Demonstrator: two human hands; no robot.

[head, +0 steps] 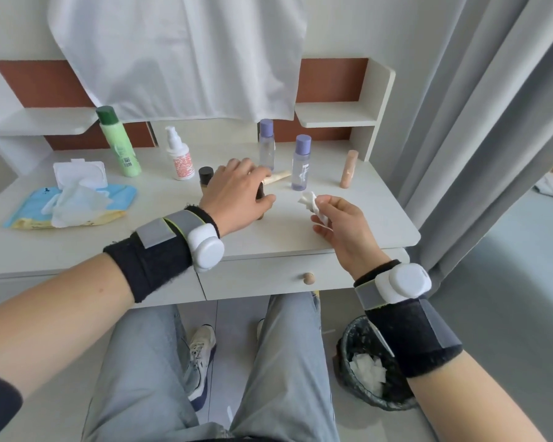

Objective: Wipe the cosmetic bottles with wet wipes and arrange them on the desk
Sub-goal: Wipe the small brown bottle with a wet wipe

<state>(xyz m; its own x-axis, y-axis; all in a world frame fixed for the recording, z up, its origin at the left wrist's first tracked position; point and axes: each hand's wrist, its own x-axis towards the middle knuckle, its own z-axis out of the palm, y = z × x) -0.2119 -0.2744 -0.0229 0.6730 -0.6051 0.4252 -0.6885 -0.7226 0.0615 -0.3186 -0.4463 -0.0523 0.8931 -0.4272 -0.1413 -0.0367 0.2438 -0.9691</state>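
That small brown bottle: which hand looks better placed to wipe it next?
Probably the right hand: it pinches the wet wipe just beside the small brown bottle, which the left hand grips, so that hand is busy steadying it.

Bright soft daylight, faint shadows, wide-angle bending at edges.

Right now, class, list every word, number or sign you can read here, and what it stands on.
None can be read.
Green bottle: code patch and print, too small.
White pump bottle: red print, blurred.
Nearer purple-capped clear bottle: dark print, blurred.
Wet wipes pack: print blurred.
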